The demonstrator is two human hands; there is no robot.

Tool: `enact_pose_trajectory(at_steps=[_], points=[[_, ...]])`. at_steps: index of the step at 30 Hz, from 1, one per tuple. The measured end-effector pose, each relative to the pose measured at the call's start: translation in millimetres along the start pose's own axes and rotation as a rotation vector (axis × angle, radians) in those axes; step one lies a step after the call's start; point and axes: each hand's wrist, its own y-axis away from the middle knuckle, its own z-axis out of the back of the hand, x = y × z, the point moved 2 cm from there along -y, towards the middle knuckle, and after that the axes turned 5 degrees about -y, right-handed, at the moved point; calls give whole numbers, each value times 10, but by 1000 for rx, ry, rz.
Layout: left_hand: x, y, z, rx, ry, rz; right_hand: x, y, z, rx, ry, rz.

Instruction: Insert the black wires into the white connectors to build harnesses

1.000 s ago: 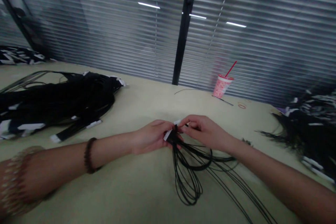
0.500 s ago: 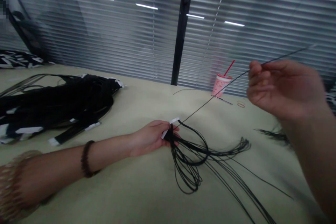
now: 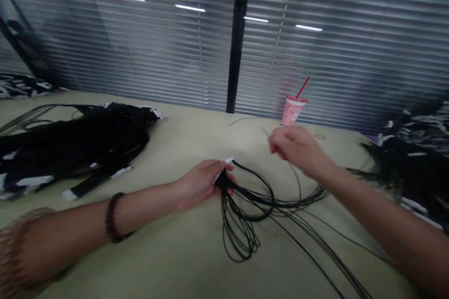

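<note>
Wire bundle sits clamped in the left hand, thumb and fingers closed at its white-ended part, loops and strands trailing across the surface. The right hand's grip is pinched together on a thin wire, apart from the left.

Black wires, white connector, pale yellow-green table.
Nine o'clock: black cable pile with white ends; toward two: pink-and-white mottled cup, red straw; twelve: grey, horizontally striped blinds; eight: dark brown bracelet.
</note>
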Motion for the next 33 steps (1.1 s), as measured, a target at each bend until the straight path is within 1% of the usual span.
enact_pose_trajectory(at_steps=[2,3,5,7,10,18,23,29,33], points=[[12,-10,13,23,-15,-16,-59,98,-364,188,63,39],[14,-14,17,33,-21,-23,-80,150,-512,244,80,87],[7,-19,19,45,-26,-28,-127,240,-706,270,110,136],[-6,-22,14,49,-32,-13,-172,306,-782,239,145,164],[-20,-24,6,38,-42,21,-220,363,-787,193,197,174],[-20,-28,6,10,-43,50,-217,394,-784,185,310,169],[-19,-18,14,36,-45,40,-224,388,-779,176,301,193],[-15,-35,14,32,-62,37,-237,389,-790,171,309,185],[-20,-25,7,83,-92,11,-238,397,-809,165,319,186]])
